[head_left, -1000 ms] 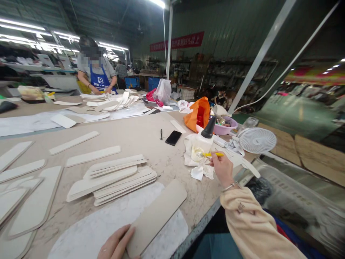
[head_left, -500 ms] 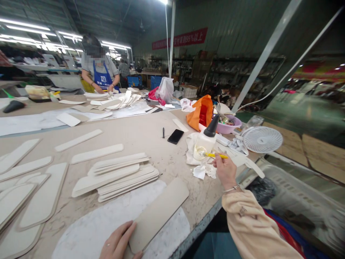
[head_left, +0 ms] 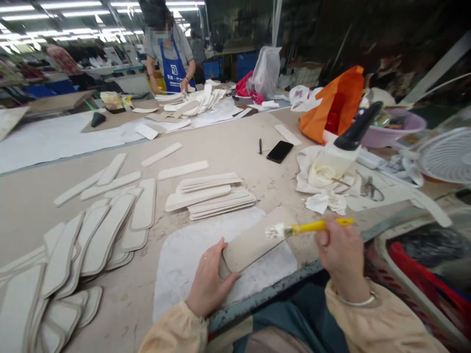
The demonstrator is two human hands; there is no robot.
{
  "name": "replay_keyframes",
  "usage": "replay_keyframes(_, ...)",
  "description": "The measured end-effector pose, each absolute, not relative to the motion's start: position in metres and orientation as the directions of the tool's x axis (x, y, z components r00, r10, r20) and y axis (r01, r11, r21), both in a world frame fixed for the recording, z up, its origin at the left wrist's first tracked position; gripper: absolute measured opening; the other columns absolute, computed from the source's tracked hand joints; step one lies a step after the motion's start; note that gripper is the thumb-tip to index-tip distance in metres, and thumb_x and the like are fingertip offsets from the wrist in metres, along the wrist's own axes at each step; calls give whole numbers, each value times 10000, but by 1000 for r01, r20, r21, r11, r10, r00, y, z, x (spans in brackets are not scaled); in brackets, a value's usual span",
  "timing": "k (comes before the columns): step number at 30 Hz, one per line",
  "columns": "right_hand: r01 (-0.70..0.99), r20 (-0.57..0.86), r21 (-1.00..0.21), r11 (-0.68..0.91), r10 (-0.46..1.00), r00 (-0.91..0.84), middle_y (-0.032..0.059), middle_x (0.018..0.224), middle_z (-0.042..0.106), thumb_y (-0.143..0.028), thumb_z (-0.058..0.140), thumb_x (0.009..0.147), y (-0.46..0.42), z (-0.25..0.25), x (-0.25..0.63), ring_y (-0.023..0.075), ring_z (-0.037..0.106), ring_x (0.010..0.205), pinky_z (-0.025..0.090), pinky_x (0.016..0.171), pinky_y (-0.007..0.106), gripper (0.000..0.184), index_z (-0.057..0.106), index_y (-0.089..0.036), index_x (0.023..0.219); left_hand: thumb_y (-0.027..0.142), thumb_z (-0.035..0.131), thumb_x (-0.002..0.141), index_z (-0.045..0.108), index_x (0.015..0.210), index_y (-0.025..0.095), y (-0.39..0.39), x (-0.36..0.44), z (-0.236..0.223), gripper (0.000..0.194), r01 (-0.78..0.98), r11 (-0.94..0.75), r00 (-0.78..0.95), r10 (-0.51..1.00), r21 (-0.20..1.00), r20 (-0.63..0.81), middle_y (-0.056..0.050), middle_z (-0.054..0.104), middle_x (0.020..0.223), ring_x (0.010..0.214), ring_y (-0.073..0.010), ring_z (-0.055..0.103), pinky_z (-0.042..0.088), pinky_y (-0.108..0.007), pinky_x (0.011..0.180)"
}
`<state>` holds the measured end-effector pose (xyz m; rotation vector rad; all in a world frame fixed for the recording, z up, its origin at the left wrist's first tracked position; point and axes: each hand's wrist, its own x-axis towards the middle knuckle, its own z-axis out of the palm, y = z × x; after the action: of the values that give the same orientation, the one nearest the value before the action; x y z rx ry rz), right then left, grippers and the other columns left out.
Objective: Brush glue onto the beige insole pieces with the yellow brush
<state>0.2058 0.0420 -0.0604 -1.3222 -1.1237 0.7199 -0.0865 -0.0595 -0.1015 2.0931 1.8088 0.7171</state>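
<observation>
My left hand (head_left: 208,282) pins the near end of a long beige board strip (head_left: 253,240) that lies on a white, glue-stained mat (head_left: 184,260) at the table's front edge. My right hand (head_left: 340,255) is closed on a yellow-handled brush (head_left: 309,227), whose white, glue-laden bristles hover over the strip's far half. Behind the brush stands a white glue bottle (head_left: 336,157) with a black nozzle, on stained paper and rags.
A stack of like strips (head_left: 211,196) lies beyond the mat, with several more spread at the left (head_left: 99,235). A black phone (head_left: 279,151), scissors (head_left: 368,186), an orange bag (head_left: 338,105), a pink basin (head_left: 393,132) and a white fan (head_left: 447,154) sit right. A person in a blue apron (head_left: 171,59) works at the far end.
My right hand has brought the brush from the glue pot back over the strip. The camera has tilted down and left, and my left hand has shifted on the strip's near end.
</observation>
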Motion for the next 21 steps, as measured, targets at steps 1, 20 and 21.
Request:
replay_keyframes(1, 143, 172, -981, 134, 939, 297, -68, 440, 398, -473, 501, 886, 35, -63, 189, 107, 373, 361, 303, 354, 245, 266, 522, -214, 827, 323, 696, 758, 217, 1444, 211, -59, -86, -101, 845, 836, -176, 91, 979, 520, 185, -135, 530, 1311, 1213, -295, 505, 430, -497, 1018)
replay_keyframes(20, 243, 81, -968, 68, 996, 44, -52, 470, 498, -458, 530, 885, 25, -83, 136, 128, 501, 433, 417, 472, 248, 286, 607, -184, 912, 318, 680, 777, 181, 1455, 206, -59, -85, -99, 850, 835, -179, 98, 979, 521, 179, -145, 523, 1290, 1192, -295, 507, 435, -512, 1004)
replay_keyframes(21, 264, 96, -962, 74, 993, 72, -51, 471, 498, -464, 530, 885, 27, -83, 141, 130, 503, 435, 418, 474, 249, 290, 608, -185, 910, 318, 681, 776, 187, 1454, 205, -59, -85, -99, 846, 838, -181, 99, 978, 515, 183, -143, 527, 1285, 1189, -295, 510, 438, -510, 1001)
